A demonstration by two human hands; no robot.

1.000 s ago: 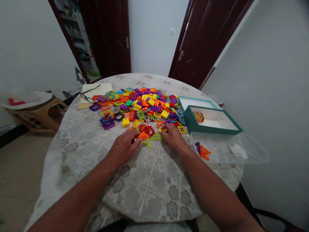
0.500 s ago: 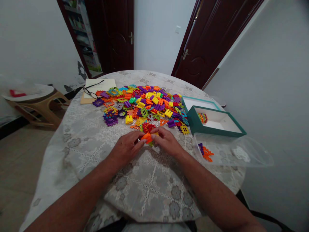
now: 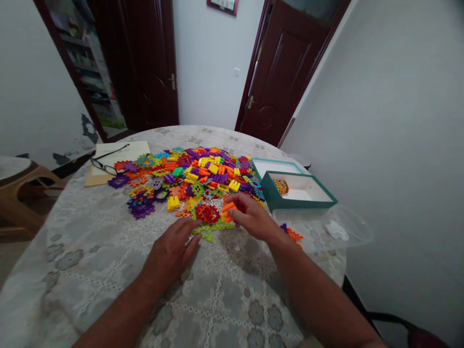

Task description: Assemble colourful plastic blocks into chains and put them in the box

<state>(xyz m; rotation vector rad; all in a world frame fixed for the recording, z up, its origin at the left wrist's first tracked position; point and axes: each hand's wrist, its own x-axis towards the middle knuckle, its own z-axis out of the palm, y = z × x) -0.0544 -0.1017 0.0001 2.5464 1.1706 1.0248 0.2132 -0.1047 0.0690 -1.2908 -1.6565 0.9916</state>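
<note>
1. Orange piece (image 3: 229,211) is sitting in the right hand (image 3: 251,217), just off the heap's near side; thumb and fingers are pinching it narrowly.
2. On the left, the left hand (image 3: 172,247) is lying low with loosely bent fingers, its fingertips resting beside the green pieces (image 3: 207,235); I cannot tell whether it is gripping anything.
3. Trouble could be coming from a loosening pinch, letting the orange part drop, or from a careless knuckle, sending loose pieces sliding off the heap (image 3: 219,169). Left fingertips, if shifting, could be dragging the green pieces askew.
4. Counting: two hands are working; the heap is overlapping too much for a count. To the right, one green box (image 3: 300,203) is holding one beaded ring (image 3: 281,186), and one clear container (image 3: 355,238) is lying nearer.
5. Far left, one pair of glasses (image 3: 104,167) is resting on papers (image 3: 139,148). Beyond the table (image 3: 217,299), two doors (image 3: 141,63) are standing.
</note>
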